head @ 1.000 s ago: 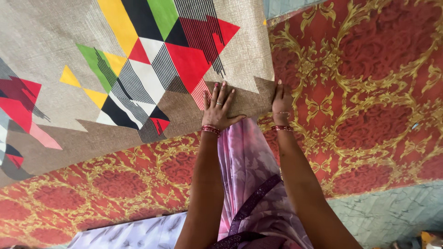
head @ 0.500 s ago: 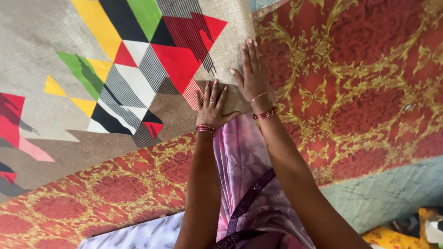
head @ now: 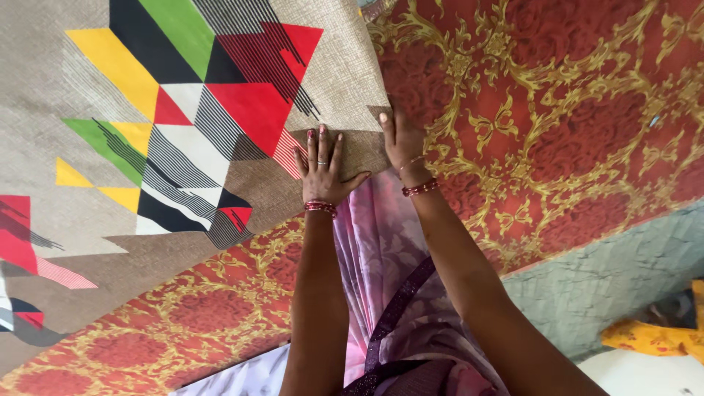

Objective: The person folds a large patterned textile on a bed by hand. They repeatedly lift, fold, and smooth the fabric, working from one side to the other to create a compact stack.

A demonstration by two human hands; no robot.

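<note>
matt woven cloth point(head: 147, 110), patterned red carpet point(head: 557, 110)

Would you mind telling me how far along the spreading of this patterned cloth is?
Done: the geometric-print cloth lies mostly flat over the red-and-gold sheet. In hand: left hand presses its corner, right hand at the edge. Left: the lower-left stretch runs out of view.

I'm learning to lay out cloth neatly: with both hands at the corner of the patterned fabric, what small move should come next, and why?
Probably slide the right hand outward along the fabric's edge to press it flat. The left hand already lies flat, pinning the corner of the geometric-print fabric, while the right hand sits at its side edge over the red and gold cloth.
</note>
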